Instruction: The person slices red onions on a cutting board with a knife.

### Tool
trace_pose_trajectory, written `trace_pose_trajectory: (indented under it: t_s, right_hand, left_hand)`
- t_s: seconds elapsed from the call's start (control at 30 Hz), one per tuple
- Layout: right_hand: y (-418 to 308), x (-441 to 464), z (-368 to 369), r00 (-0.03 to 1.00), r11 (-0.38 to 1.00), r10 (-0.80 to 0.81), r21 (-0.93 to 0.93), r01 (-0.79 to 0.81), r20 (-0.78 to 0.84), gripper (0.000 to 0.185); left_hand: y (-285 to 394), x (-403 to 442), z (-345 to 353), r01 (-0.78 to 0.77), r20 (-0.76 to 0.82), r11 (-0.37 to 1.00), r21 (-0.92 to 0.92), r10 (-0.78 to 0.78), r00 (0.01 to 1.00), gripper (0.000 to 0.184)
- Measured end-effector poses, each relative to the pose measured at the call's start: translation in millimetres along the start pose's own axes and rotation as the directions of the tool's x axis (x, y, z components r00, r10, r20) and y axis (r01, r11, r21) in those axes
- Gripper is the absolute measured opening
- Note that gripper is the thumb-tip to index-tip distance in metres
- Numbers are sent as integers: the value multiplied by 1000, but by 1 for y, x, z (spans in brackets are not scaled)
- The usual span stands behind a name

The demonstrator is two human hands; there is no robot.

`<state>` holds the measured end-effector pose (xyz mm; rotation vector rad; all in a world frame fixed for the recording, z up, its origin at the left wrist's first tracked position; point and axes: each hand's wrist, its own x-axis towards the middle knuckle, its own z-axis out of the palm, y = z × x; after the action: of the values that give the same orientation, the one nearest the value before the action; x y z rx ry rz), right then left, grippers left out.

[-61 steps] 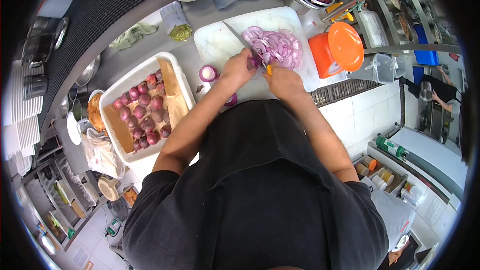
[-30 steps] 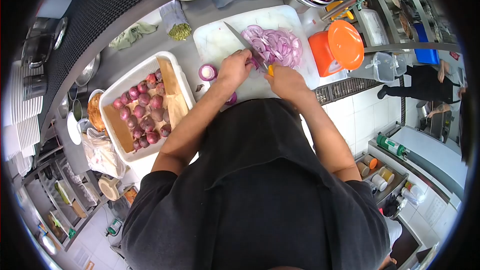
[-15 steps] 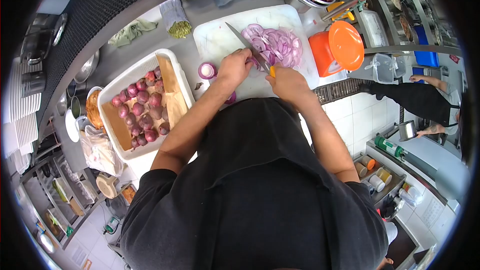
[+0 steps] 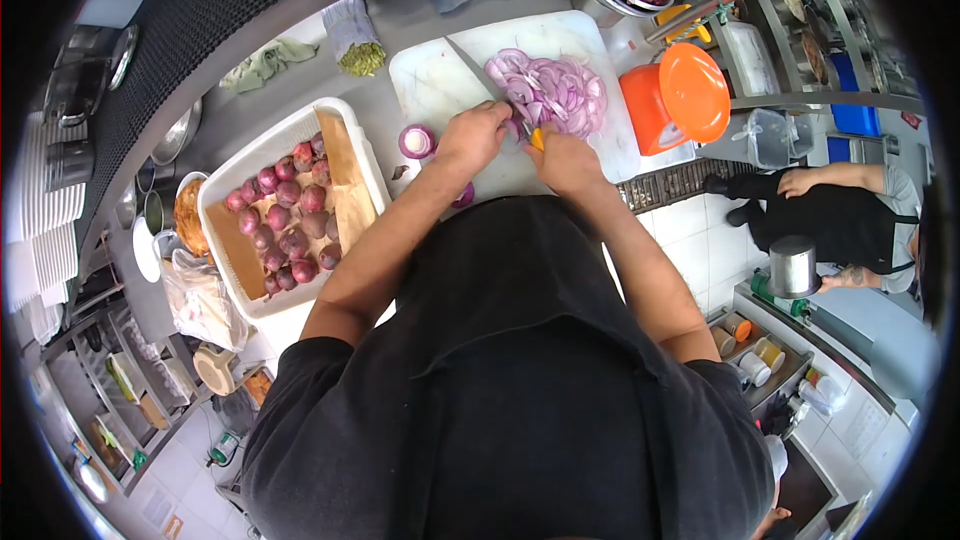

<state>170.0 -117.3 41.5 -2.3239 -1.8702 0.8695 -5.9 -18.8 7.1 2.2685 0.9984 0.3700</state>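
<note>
My right hand [image 4: 568,162] is closed around the yellow handle of a knife [image 4: 474,67]. Its long blade slants away to the far left over the white cutting board [image 4: 430,68]. With closed fingers, my left hand [image 4: 472,138] steadies a piece of red onion [image 4: 513,128] beside the blade, partly hidden by fingers and knife. A heap of sliced red onion [image 4: 560,95] lies just beyond, on the right of the board. One peeled red onion [image 4: 416,142] rests near my left wrist, and another purple piece [image 4: 464,194] shows under that forearm.
To the left stands a white crate [image 4: 212,245] of several red onions on brown paper. An orange container [image 4: 645,120] with a round orange lid [image 4: 694,92] is right of the board. Metal bowls [image 4: 600,2] sit behind. At far right, a co-worker holds a metal pot [image 4: 793,266].
The knife has shifted slightly left and away, with my right hand following. My left hand stays nearly in place. The co-worker and the pot have moved left, closer to me.
</note>
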Motion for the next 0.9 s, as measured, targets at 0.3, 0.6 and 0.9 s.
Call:
trace_pose_trajectory:
  t_s: [0.3, 0.6, 0.9]
  right_hand:
    - [18, -45, -15, 988, 979, -152, 131, 153, -18, 42]
    - [50, -41, 0, 988, 984, -152, 100, 150, 18, 38]
    - [33, -29, 1, 977, 998, -48, 23, 54, -209, 44]
  left_hand:
    - [-17, -31, -71, 56, -28, 990, 126, -53, 998, 45]
    - [-13, -63, -82, -86, 341, 880, 467, -89, 936, 60]
    - [-9, -25, -43, 16, 99, 921, 390, -59, 993, 69]
